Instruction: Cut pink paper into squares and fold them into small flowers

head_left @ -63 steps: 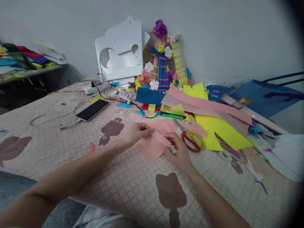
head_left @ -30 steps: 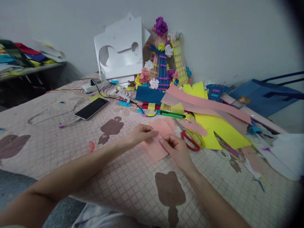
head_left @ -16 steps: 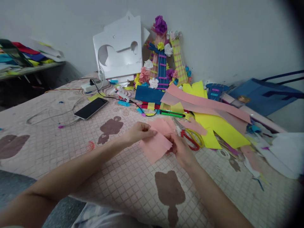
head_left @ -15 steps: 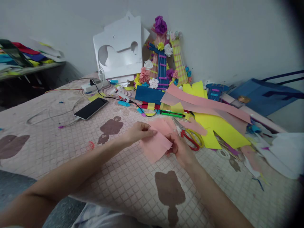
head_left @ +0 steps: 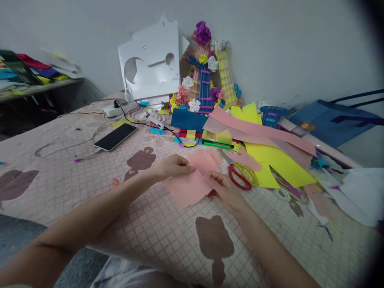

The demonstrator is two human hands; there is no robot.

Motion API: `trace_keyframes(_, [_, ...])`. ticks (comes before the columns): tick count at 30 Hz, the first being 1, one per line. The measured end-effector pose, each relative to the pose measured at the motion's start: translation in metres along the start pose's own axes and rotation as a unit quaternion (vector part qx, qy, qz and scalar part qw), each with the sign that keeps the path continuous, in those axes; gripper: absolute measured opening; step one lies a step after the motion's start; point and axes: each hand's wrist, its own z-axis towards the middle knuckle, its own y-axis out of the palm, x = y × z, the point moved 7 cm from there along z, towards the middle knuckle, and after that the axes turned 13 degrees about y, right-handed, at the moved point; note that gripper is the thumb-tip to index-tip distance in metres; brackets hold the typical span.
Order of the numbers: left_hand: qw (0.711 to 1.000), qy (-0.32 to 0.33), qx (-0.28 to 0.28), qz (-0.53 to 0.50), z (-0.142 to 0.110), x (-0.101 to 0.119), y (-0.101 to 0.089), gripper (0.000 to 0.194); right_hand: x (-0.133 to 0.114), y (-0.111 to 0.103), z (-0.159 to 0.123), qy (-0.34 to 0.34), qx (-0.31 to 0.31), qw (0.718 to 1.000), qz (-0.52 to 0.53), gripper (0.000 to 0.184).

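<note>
A square of pink crepe paper (head_left: 186, 190) is held between both hands just above the quilted table cover. My left hand (head_left: 172, 167) pinches its upper edge between thumb and fingers. My right hand (head_left: 222, 187) grips the right side of the same sheet, fingertips pressed together. Behind the hands lie more pink paper pieces (head_left: 207, 159), flat on the cover. Scissors with red and yellow handles (head_left: 243, 176) rest just beyond my right hand. A green utility knife (head_left: 218, 144) lies farther back.
To the left is a phone (head_left: 115, 137) on a cable, near a glue gun (head_left: 152, 119) and a power strip (head_left: 115, 109). Yellow paper (head_left: 277, 162) and long pink strips (head_left: 264, 131) spread to the right. Flower-decorated paper guitars (head_left: 205, 86) lean on the wall beside white foam (head_left: 151, 60).
The pink sheet has shifted slightly left and turned in my hands. My right fingers have moved a little along its upper right edge.
</note>
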Motion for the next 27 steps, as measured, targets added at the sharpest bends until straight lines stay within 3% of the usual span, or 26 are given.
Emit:
trace_keyframes(4, [1.0,0.02,-0.003,-0.016,0.001,0.006,0.007,0.037,0.004,0.002,0.004,-0.014,0.013,0.999,-0.029,0.032])
trace_keyframes(13, [0.997,-0.002,0.07,-0.036,0.005,-0.002,0.0,0.049,0.005,-0.003,0.004,-0.026,0.036,0.998,-0.042,0.03])
trace_keyframes(19, [1.0,0.002,0.005,0.003,0.005,-0.011,0.0,0.044,0.007,-0.005,0.005,-0.026,0.045,0.998,-0.046,0.031])
trace_keyframes(22, [1.0,-0.005,0.007,-0.007,0.005,-0.013,-0.005,0.042,0.008,-0.006,0.006,-0.023,0.025,0.997,-0.075,0.03])
trace_keyframes(25, [0.999,-0.023,0.026,-0.023,0.006,-0.014,-0.011,0.037,0.002,-0.025,0.005,-0.036,0.04,0.987,-0.149,0.028])
trace_keyframes(27, [0.998,-0.037,0.04,-0.028,0.005,-0.014,-0.017,0.036,-0.007,-0.058,0.002,-0.062,0.121,0.966,-0.221,0.027])
